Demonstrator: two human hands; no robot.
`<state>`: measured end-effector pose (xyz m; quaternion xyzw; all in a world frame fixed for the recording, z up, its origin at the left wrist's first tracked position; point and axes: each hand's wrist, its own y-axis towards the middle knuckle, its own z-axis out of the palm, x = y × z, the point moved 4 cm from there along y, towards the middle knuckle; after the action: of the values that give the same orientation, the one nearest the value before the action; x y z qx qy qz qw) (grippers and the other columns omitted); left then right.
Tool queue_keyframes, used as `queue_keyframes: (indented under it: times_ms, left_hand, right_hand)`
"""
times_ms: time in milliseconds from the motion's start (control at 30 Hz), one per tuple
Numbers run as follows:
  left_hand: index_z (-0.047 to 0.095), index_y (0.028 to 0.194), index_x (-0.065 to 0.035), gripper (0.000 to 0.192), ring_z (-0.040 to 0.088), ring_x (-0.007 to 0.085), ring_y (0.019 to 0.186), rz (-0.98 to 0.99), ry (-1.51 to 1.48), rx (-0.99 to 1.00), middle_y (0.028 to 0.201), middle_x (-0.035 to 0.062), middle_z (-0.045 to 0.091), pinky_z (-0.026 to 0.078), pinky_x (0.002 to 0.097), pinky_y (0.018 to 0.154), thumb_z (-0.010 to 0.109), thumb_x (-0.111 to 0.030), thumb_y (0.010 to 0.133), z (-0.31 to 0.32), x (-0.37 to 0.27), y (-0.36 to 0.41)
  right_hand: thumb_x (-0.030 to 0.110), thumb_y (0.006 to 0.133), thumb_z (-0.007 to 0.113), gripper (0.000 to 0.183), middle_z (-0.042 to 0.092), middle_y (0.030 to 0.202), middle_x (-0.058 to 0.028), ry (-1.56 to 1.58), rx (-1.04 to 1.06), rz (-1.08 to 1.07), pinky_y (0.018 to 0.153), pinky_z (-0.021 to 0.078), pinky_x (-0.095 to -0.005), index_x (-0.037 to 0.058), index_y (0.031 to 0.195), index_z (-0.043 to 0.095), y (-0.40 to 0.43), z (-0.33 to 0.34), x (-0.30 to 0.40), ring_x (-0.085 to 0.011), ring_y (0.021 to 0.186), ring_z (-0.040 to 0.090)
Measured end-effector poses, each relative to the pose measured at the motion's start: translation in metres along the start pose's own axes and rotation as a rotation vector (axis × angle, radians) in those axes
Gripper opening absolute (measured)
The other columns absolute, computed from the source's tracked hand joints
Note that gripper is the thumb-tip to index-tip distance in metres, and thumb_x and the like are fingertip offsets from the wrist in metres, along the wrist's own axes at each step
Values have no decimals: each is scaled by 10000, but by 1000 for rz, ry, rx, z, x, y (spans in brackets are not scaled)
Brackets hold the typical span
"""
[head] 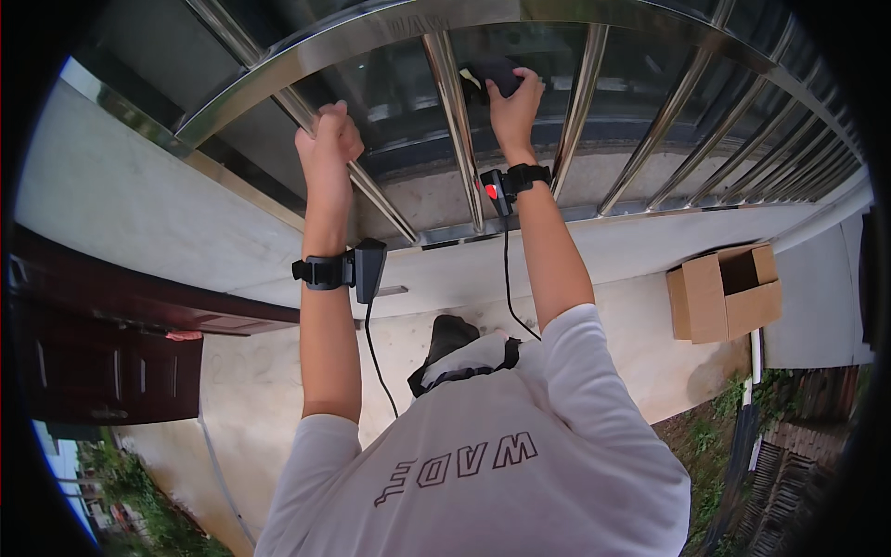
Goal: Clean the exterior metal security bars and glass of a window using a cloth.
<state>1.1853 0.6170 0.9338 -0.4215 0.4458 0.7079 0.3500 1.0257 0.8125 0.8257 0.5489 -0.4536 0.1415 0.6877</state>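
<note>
My left hand [327,136] is closed around an upright bar [381,200] of a polished stainless-steel window guard. My right hand [515,104] reaches between two bars of the guard. It grips a dark handheld pad [498,72] with a pale yellow edge, whose exact kind I cannot make out. The pad is at the window glass [397,90] behind the guard; whether it touches the glass is unclear. Part of it is hidden by my fingers and a bar [452,125]. Black straps with cabled devices circle both wrists.
The guard's curved top rail [480,15] crosses above my hands. Below runs a concrete sill [404,198]. An opened cardboard box [727,296] stands on the floor at right. To the left is a dark red door [118,369] with a pink cloth [183,335] at its edge.
</note>
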Motion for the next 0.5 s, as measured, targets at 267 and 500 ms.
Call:
queue_keyframes:
  times_ms: [267,500]
  left_hand:
    - [330,631,-126,298,202,57,431,20,-14,50,502,-48,228,193,237,433,488,-121,884,-7,0,2]
    - [313,621,-134,319,195,58,422,49,-3,71,486,-48,219,192,242,433,489,-137,888,-5,-2,0]
  right_hand:
    - [60,693,742,446,464,1012,-147,-150,50,-71,757,467,-436,76,1048,473,6,-4,20,-376,968,512]
    - [1,647,735,487,423,985,-135,-220,311,-227,738,504,-430,91,1036,456,-47,34,13,-354,968,494]
